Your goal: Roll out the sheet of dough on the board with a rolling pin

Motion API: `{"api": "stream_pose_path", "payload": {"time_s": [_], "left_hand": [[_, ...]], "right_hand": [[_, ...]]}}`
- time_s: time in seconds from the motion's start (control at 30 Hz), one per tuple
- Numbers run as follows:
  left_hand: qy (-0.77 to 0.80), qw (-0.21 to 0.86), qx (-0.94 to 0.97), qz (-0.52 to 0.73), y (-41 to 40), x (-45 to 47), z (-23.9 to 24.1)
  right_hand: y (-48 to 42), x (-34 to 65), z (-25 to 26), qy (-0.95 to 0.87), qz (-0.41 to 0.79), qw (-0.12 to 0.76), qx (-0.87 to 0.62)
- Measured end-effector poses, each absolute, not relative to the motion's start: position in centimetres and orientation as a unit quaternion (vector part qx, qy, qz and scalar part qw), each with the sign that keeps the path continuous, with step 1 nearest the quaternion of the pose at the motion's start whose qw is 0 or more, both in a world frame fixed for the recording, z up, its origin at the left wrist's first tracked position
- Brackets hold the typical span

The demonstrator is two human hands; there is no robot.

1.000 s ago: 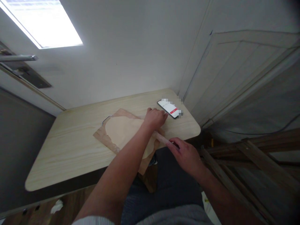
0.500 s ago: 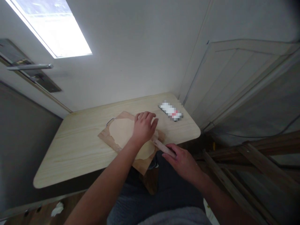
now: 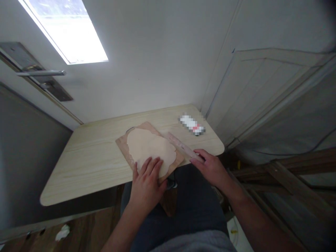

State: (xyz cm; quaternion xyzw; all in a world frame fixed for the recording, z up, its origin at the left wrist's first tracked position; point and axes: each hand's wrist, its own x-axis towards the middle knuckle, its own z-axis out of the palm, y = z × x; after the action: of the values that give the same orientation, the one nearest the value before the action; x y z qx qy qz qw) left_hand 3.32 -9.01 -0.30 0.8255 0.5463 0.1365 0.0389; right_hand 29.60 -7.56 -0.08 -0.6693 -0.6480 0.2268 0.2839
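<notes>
A thin, pale sheet of rolled-out dough (image 3: 149, 143) with a ragged rim covers most of a brown wooden cutting board (image 3: 123, 144). The board has a metal handle loop at its far left edge. My left hand (image 3: 147, 185) lies flat on the near edge of the dough, fingers spread, thumb by the board's front edge. In my right hand (image 3: 211, 168) is one end of a pale wooden rolling pin (image 3: 183, 145). The pin slants up and left, its far end beside the dough's right edge, above the tabletop.
The board rests on a light wood table (image 3: 84, 154) against a white door with a metal handle (image 3: 43, 73). A pixelated phone-like object (image 3: 191, 123) lies at the table's back right. Wooden beams (image 3: 286, 178) stand at right, and a crumpled white piece (image 3: 63, 232) is on the floor.
My left hand has moved from the dough's far right part down to its near edge and flattened. The rolling pin has shifted up and right, off the dough; the board sits slightly turned.
</notes>
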Motion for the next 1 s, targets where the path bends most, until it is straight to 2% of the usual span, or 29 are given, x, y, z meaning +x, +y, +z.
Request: {"api": "stream_pose_path", "payload": {"time_s": [0.27,0.5,0.77,0.9,1.0], "left_hand": [[0.524,0.056,0.844,0.099,-9.2,-1.3,0.1],[0.513,0.04,0.849,0.122,-9.5,-2.4,-0.9],[0.533,0.068,0.812,0.226,-9.3,-2.9,0.0],[0.575,0.054,0.747,0.329,-7.3,-2.0,0.7],[0.599,0.034,0.746,0.29,-5.5,-0.7,0.5]], "right_hand": [[-7.5,28.2,-1.0,-0.695,0.229,0.25,-0.634],[-7.9,26.5,0.0,-0.728,0.246,0.232,-0.596],[-7.0,25.6,1.1,-0.78,0.205,0.173,-0.565],[-6.1,25.5,0.8,-0.778,0.2,0.191,-0.565],[-5.3,25.5,0.7,-0.76,0.198,0.199,-0.587]]}}
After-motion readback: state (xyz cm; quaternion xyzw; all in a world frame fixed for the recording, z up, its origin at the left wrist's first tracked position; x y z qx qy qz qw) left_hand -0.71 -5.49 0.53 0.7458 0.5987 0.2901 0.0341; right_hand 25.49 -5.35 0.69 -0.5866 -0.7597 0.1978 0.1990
